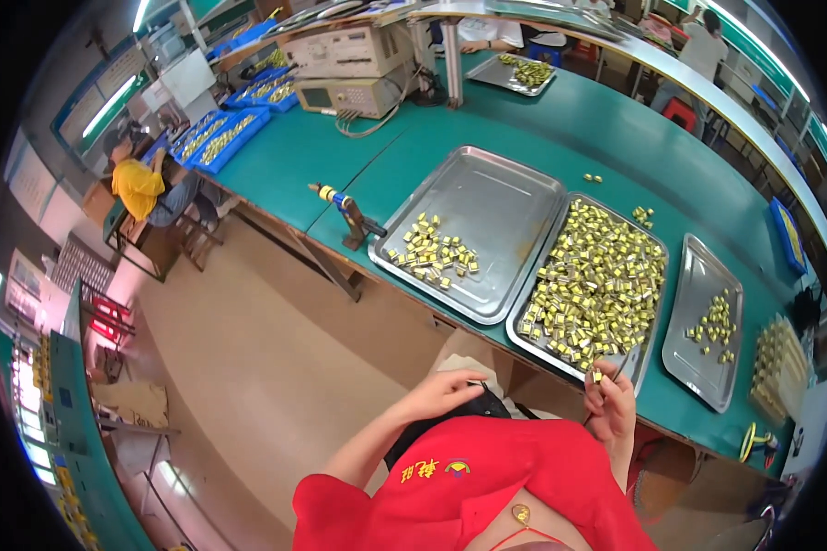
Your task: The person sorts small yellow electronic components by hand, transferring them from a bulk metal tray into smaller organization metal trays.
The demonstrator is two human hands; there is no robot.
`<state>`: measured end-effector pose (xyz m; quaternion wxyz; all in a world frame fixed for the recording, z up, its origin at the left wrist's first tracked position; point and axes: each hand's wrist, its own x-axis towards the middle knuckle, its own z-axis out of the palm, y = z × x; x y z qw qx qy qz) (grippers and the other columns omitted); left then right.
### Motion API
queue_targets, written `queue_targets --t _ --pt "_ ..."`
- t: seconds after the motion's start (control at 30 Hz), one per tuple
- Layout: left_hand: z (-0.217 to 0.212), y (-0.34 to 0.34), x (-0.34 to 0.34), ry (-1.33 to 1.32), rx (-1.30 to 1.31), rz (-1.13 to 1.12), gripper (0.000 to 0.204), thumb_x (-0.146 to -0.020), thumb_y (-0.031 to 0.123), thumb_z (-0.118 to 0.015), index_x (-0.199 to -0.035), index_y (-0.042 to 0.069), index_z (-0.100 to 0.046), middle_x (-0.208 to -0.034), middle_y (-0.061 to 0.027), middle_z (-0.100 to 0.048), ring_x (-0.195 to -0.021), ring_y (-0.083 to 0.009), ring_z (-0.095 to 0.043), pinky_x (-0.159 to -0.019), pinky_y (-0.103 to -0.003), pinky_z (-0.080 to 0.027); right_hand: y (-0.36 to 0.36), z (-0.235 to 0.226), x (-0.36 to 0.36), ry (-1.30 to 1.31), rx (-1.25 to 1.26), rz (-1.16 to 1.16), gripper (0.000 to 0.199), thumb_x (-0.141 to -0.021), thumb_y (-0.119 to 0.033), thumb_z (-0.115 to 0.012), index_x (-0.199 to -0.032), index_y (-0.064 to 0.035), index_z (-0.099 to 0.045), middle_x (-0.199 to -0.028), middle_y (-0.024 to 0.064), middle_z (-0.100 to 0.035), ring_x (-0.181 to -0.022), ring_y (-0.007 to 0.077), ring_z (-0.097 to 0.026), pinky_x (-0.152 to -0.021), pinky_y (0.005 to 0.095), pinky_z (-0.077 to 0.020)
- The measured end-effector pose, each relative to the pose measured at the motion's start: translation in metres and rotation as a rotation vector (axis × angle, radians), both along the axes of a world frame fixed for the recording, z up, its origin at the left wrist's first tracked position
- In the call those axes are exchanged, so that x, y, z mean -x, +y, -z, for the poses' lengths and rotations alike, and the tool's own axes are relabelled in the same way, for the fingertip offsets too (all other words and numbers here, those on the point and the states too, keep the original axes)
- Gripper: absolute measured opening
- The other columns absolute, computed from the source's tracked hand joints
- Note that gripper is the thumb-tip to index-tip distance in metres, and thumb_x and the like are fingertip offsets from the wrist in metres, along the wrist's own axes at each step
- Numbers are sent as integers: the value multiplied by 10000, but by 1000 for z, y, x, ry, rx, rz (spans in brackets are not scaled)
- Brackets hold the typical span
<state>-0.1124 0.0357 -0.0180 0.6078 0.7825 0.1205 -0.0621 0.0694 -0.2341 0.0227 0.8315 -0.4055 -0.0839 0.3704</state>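
My right hand (611,406) pinches a small yellow-taped transformer (597,377) between thumb and fingertips, just off the front edge of the middle metal tray (533,343). That tray is heaped with many more transformers (593,280) of the same kind. Over my lap, my left hand (443,395) has its fingers stretched out and holds nothing. The larger tray (505,216) to the left carries a loose pile of transformers (432,253) toward its near left part. A narrower tray (692,354) on the right bears a smaller group of them.
A small stand with a yellow-and-blue top (347,216) is at the green table's left edge. Loose transformers (643,217) lie behind the middle tray. Bench instruments (345,96) and blue bins (220,142) stand farther back. A person in yellow (140,188) sits at the left.
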Motion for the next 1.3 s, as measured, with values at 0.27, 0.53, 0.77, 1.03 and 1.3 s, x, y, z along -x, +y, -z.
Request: queue_targets --t 0.27,0.53,0.77,1.03,1.3 --pt "-36 -12 -67 -82 -21 544 341 -961 279 -540 -1210 52 -594 -983 -61 -661 -867 -124 -597 -743 -280 -484 -20 -4 8 -81 134 35 234 -879 -36 -594 -1104 26 -596 -818 139 -618 -512 74 -415 -464 206 -315" --pt "-52 -61 -127 -641 122 228 495 -846 110 -689 -1314 88 -528 -953 -18 -569 -806 -85 -517 -729 -224 -437 24 -20 -8 -319 151 154 256 -829 49 -606 -1082 19 -582 -805 50 -616 -543 50 -470 -460 184 -336" --pt "-32 -45 -117 -483 144 44 345 -815 109 -729 -1140 58 -624 -991 -9 -592 -762 -52 -497 -690 -199 -428 51 -14 -7 -314 201 71 263 -798 28 -696 -1041 12 -596 -841 43 -634 -621 56 -543 -517 173 -393" --pt "-23 -26 -113 -410 272 203 267 -809 100 -742 -1033 59 -603 -871 42 -520 -615 -9 -389 -559 -180 -319 51 -9 -8 -277 253 -79 288 -810 21 -694 -1083 33 -605 -879 51 -654 -747 88 -612 -666 204 -481" --pt "-28 -25 -135 -343 230 250 258 -790 108 -756 -981 61 -589 -914 8 -537 -711 -46 -476 -650 -203 -394 46 -1 -16 -228 267 -18 264 -794 15 -702 -1049 22 -633 -858 70 -676 -647 70 -583 -548 196 -442"
